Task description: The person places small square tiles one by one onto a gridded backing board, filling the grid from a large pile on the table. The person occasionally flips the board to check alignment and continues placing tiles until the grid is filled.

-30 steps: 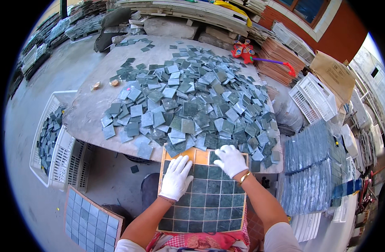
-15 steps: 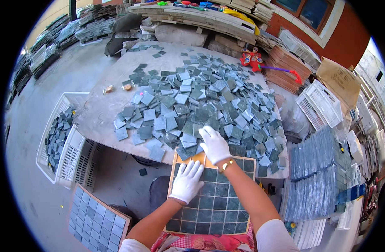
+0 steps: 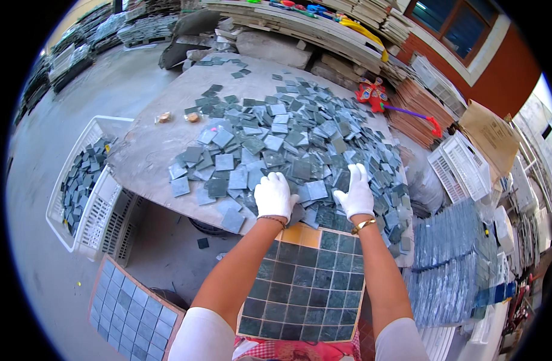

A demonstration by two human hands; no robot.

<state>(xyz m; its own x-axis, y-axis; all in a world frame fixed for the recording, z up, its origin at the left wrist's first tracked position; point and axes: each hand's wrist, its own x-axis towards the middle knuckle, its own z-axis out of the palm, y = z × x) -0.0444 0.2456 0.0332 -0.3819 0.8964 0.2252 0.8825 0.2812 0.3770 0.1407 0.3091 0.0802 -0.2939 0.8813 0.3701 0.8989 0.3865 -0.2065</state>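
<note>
A wooden-edged tray (image 3: 359,313) rests on my lap, filled with rows of dark green-grey square tiles (image 3: 296,295). At its far edge a bare yellow patch (image 3: 301,234) shows. Beyond it, a heap of loose square stone tiles (image 3: 276,142) covers the table. My left hand (image 3: 273,196), in a white glove, reaches onto the near side of the heap, fingers forward and thumb apart; its fingertips are partly hidden. To its right, my right hand (image 3: 355,194), also gloved, lies over the heap with fingers stretched and thumb spread beside a dark tile (image 3: 342,179).
A second tiled board (image 3: 131,307) leans at the lower left. White plastic crates (image 3: 104,219) with small tiles stand left of the table (image 3: 146,147). Wrapped tile stacks (image 3: 447,265) rise at the right. Two small wrapped pieces (image 3: 192,117) and a red toy (image 3: 371,94) lie farther back.
My left hand has moved from the tray's far edge forward onto the heap. My right hand has shifted right across the tiles, away from the tray's bare patch. The view has shifted slightly.
</note>
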